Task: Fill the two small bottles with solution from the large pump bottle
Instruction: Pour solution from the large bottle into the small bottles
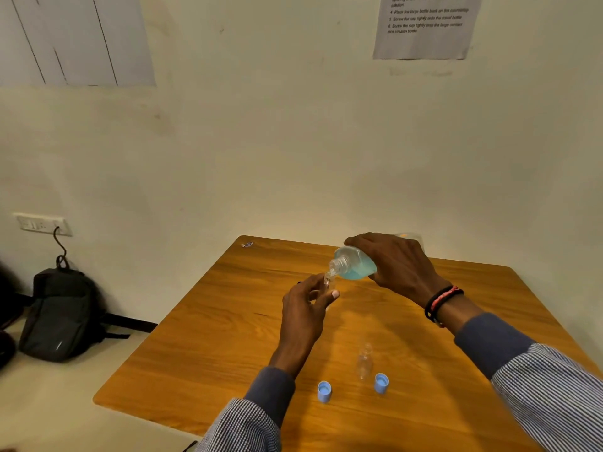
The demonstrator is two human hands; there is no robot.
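Note:
My right hand (pixel 396 265) grips the large clear bottle (pixel 354 262) of blue solution, tilted with its open neck pointing down-left. The neck touches the mouth of a small clear bottle (pixel 328 282), which my left hand (pixel 306 305) holds upright above the wooden table (pixel 208 347). Most of that small bottle is hidden by my fingers. A second small clear bottle (pixel 364 362) stands uncapped near the table's front. Two blue caps lie beside it, one to its left (pixel 324 391) and one to its right (pixel 381 383). No pump top is visible.
A dark backpack (pixel 62 314) leans against the wall on the floor to the left, below a wall socket (pixel 42 224). A printed instruction sheet (pixel 425 24) hangs on the wall. A small sticker (pixel 247 245) marks the table's far left corner.

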